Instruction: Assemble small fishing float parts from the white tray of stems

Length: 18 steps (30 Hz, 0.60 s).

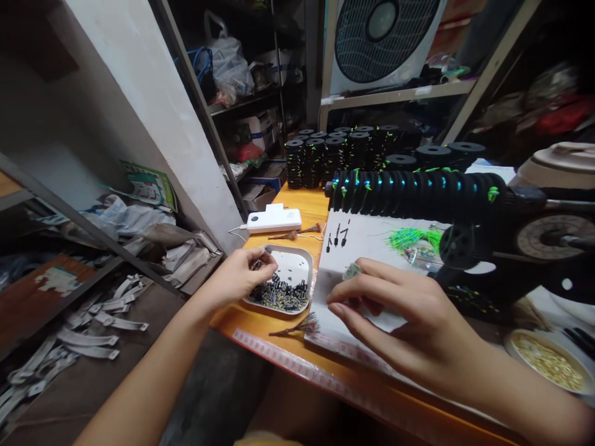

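My left hand (244,272) is over the far-left part of a white tray (310,266), its thumb and fingers pinched together. Whatever lies between those fingertips is too small to name. Below it, the tray holds a heap of small black, grey and yellow parts (279,294). Above the white board (320,297) hangs my right hand (395,310), fingers curled and thumb close to the forefinger; anything pinched there is hidden. A greyish patch (352,271) shows at one of its fingers. Several small black pieces (337,238) lie on the board ahead.
A black ribbed roller (413,193) with green and blue strands spans the board's far side, joined to a machine (539,238). Green threads (416,238) lie below it. Nearby are a white power bank (274,218), a small brush-like bundle (297,326) and a bowl of gold pieces (548,362).
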Each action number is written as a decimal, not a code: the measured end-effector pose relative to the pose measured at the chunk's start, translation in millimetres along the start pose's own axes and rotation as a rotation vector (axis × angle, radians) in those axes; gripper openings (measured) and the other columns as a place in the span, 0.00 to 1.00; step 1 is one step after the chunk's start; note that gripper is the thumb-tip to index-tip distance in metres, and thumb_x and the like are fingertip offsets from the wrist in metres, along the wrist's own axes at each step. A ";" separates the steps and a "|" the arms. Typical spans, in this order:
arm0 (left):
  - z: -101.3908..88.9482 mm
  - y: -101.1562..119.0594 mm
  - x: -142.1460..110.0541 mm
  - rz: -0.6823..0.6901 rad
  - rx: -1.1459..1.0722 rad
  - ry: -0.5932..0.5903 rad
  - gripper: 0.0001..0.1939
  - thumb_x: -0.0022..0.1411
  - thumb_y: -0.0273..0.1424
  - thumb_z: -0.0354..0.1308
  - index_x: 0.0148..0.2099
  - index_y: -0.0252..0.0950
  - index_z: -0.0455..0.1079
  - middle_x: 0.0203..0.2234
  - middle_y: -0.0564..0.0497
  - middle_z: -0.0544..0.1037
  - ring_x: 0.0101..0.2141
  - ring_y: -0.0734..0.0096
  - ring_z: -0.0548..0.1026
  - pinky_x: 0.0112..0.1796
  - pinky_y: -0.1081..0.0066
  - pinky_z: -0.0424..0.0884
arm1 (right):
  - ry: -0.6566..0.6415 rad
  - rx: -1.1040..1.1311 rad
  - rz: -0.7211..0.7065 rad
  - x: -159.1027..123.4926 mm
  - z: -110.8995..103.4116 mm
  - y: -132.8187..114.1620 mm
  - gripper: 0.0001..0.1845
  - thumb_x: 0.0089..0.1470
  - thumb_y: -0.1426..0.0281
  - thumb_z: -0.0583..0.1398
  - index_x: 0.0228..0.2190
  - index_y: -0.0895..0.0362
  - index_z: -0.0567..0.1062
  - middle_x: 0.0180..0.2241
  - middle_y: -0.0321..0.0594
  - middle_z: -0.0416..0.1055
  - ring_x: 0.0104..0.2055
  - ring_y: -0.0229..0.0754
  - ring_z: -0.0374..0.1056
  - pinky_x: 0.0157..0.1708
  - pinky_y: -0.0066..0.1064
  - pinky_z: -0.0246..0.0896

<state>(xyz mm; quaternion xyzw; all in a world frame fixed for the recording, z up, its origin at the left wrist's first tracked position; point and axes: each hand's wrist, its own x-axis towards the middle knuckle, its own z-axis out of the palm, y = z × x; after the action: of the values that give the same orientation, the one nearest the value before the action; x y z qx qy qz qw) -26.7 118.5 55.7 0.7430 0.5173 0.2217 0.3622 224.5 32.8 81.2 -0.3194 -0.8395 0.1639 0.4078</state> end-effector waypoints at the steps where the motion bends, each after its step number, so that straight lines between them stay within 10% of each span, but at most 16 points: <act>1: 0.8 2.3 -3.3 -0.002 -0.081 -0.005 0.12 0.64 0.39 0.55 0.35 0.35 0.68 0.27 0.54 0.69 0.29 0.70 0.68 0.34 0.68 0.64 | 0.000 0.004 0.000 -0.1 0.2 0.2 0.07 0.60 0.80 0.59 0.35 0.60 0.76 0.27 0.35 0.64 0.27 0.33 0.61 0.27 0.25 0.55; 9: 16.6 17.4 -24.3 0.001 -0.319 -0.035 0.16 0.61 0.46 0.52 0.37 0.37 0.63 0.25 0.56 0.63 0.25 0.73 0.61 0.29 0.71 0.61 | 0.008 0.032 0.021 -0.6 2.0 0.6 0.05 0.60 0.80 0.59 0.35 0.60 0.75 0.27 0.34 0.64 0.28 0.32 0.62 0.28 0.24 0.55; 18: 6.3 -7.1 -13.4 0.011 0.215 0.128 0.04 0.55 0.24 0.56 0.32 0.38 0.70 0.26 0.51 0.72 0.31 0.62 0.69 0.36 0.65 0.59 | 0.004 0.028 0.025 0.2 -0.3 3.3 0.05 0.61 0.79 0.59 0.35 0.61 0.75 0.29 0.35 0.66 0.29 0.32 0.62 0.29 0.25 0.56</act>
<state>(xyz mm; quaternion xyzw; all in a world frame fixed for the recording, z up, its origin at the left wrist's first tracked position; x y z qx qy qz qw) -31.6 105.6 46.8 0.7645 0.5562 0.2141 0.2456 225.9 35.3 79.7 -0.3246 -0.8322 0.1802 0.4118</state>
